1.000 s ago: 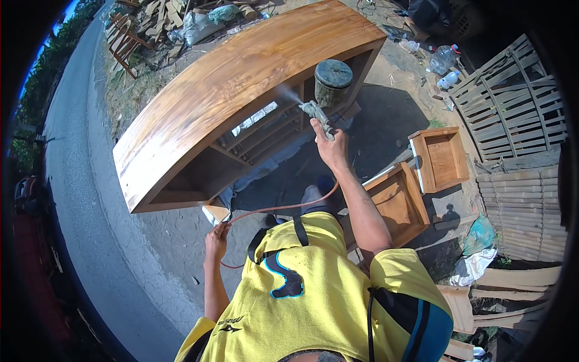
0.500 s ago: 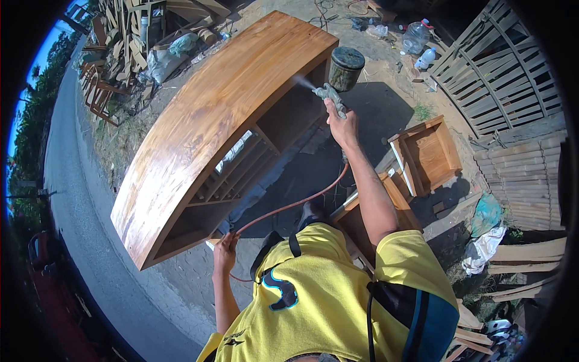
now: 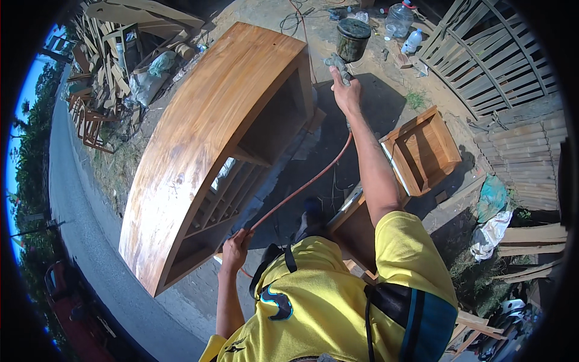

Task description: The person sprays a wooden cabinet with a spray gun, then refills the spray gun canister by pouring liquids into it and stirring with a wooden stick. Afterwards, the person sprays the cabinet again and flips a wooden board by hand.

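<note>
My right hand (image 3: 346, 95), arm stretched out, is closed round a spray gun (image 3: 336, 64). A dark, paint-stained cup (image 3: 353, 40) sits at the gun's far end. My left hand (image 3: 236, 244) grips a reddish-brown hose (image 3: 301, 187), which runs up towards my right hand. Left of the gun stands a wooden cabinet (image 3: 205, 114) with a curved, shiny top that glares near its lower end. Its shadowed side has open compartments and a slatted section (image 3: 238, 187). The gun is off the cabinet's right end, not touching it. No spray shows at the nozzle.
Two wooden drawers, one upper (image 3: 431, 151) and one beside my legs (image 3: 356, 232), are on the right. Plastic bottles (image 3: 412, 42) lie near a slatted wooden panel (image 3: 491, 57). Scrap wood (image 3: 99, 54) is heaped at the far left, beside a road (image 3: 90, 223).
My right hand and the spray gun have moved away from the cabinet, up and rightwards in the picture. The white mist from the nozzle is gone. The left hand still grips the hose; the view has shifted.
</note>
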`<action>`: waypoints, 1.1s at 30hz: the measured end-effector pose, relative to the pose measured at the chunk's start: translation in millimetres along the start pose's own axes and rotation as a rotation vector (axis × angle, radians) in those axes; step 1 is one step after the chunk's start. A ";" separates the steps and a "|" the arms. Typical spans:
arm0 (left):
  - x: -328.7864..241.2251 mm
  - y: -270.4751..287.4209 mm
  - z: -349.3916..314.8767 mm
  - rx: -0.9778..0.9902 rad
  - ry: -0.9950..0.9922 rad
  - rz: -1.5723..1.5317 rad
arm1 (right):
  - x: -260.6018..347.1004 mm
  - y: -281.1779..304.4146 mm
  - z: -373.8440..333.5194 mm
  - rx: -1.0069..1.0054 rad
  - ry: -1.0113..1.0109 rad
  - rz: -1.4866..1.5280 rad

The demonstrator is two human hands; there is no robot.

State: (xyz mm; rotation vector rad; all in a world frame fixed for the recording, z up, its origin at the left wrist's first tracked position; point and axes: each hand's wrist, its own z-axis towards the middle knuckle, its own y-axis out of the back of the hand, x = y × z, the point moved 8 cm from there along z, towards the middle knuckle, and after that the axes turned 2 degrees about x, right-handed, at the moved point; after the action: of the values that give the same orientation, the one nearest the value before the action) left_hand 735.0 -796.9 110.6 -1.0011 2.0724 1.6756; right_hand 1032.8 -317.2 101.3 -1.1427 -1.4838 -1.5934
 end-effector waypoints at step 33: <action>20.8 -24.8 -1.8 -0.032 0.044 0.015 | 62.9 -8.9 -17.1 0.138 0.170 -0.191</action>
State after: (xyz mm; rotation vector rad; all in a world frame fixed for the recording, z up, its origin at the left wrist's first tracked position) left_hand 737.1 -807.4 80.1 -1.0438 2.0916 1.7140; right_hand 997.4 -327.3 155.8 -0.7875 -1.5992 -1.6408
